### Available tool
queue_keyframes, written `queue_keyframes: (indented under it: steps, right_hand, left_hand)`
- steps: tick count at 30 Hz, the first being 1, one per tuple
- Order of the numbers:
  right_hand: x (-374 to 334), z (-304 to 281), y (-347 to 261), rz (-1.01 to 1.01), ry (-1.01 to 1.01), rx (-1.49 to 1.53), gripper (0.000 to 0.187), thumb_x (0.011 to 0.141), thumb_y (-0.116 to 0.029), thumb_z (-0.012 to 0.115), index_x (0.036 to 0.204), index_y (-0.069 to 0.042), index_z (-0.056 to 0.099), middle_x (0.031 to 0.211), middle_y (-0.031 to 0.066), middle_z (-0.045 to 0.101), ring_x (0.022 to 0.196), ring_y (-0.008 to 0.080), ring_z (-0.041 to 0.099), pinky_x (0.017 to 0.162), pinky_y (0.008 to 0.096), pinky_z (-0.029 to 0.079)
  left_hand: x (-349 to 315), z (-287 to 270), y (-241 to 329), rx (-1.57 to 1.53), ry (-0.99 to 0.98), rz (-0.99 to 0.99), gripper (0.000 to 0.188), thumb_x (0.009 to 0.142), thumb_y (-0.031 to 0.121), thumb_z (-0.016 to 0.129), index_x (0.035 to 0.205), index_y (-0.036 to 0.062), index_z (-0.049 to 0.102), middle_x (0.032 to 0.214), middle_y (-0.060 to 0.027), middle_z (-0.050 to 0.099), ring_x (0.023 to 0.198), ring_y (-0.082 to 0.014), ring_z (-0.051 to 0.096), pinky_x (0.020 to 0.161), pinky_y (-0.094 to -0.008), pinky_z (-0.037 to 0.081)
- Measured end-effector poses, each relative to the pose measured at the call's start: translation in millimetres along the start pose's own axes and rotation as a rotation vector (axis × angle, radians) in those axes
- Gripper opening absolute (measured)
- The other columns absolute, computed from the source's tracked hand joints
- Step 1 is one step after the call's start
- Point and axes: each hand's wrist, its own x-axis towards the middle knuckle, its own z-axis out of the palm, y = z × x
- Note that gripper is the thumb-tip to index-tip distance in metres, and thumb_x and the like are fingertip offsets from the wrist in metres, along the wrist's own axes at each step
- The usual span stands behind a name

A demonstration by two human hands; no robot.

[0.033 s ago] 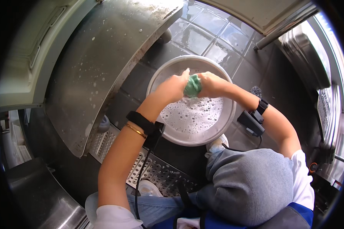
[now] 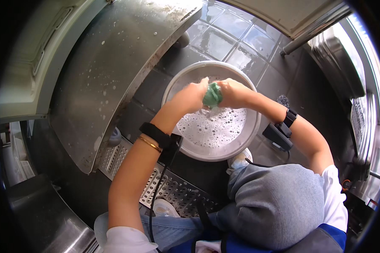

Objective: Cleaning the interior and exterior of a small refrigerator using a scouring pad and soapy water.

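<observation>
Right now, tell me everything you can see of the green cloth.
The green cloth looks like soft fabric, bunched into a crumpled wad with folds showing. It is held between the left hand and the right hand, over foamy water in a round grey basin. The hands partly hide its sides, and I cannot tell whether its underside touches the water.

You wear white sleeves (image 2: 128, 240) at four and seven o'clock, pale-blue denim (image 2: 173, 226), a gold bangle (image 2: 150, 143) at eight, black wrist straps (image 2: 154, 134) and cables (image 2: 153, 206).
</observation>
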Motion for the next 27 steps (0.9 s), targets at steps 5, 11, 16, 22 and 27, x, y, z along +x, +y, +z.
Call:
queue_keyframes:
  steps: [5,11,16,22,27]
  right_hand:
    - [2,5,-3,-0.282,0.28,-0.406,0.024,0.061,-0.01,0.066,0.079,-0.004,0.052,0.069,0.013,0.058,0.064,0.0302,0.059,0.056,0.0367,0.047]
    - [10,-5,-4,-0.342,0.227,-0.509,0.011,0.07,-0.01,0.056,0.079,-0.005,0.051,0.068,0.0121,0.056,0.06,0.0288,0.059,0.051,0.0361,0.046]
    - [7,-17,-18,-0.395,0.09,-0.556,0.03,0.061,-0.011,0.067,0.082,-0.005,0.047,0.069,0.0084,0.053,0.065,0.0263,0.059,0.057,0.0349,0.047]
    - [7,-17,-5,-0.27,0.06,-0.44,0.028,0.061,-0.011,0.067,0.081,-0.005,0.048,0.067,0.0118,0.056,0.063,0.0301,0.058,0.054,0.0375,0.045]
    - [8,-31,11,-0.162,-0.052,-0.231,0.046,0.059,-0.032,0.074,0.089,-0.007,0.05,0.071,0.0147,0.06,0.069,0.0328,0.059,0.059,0.0403,0.047]
  left_hand:
    - [0,-8,-8,-0.526,-0.256,-0.035,0.046,0.063,0.008,0.067,0.105,-0.0002,0.051,0.073,-0.0076,0.059,0.062,-0.0169,0.057,0.055,-0.0278,0.045]
    - [-16,-9,7,-1.155,-0.488,-0.42,0.027,0.068,0.006,0.059,0.094,0.0041,0.053,0.06,0.0002,0.047,0.045,-0.0037,0.039,0.032,-0.0168,0.025]
    - [-27,18,-10,-1.778,-0.758,-0.382,0.019,0.07,0.001,0.05,0.088,0.0064,0.049,0.055,0.0029,0.034,0.039,-0.0024,0.027,0.028,-0.0133,0.018]
    - [-10,12,-3,-1.53,-0.646,-0.439,0.015,0.075,0.01,0.056,0.09,0.0092,0.055,0.053,0.0039,0.036,0.041,-0.0034,0.03,0.032,-0.0161,0.021]
    - [2,4,-5,-0.603,0.054,0.055,0.042,0.062,0.024,0.075,0.093,0.0044,0.054,0.078,-0.0037,0.058,0.072,-0.0155,0.056,0.059,-0.0287,0.045]
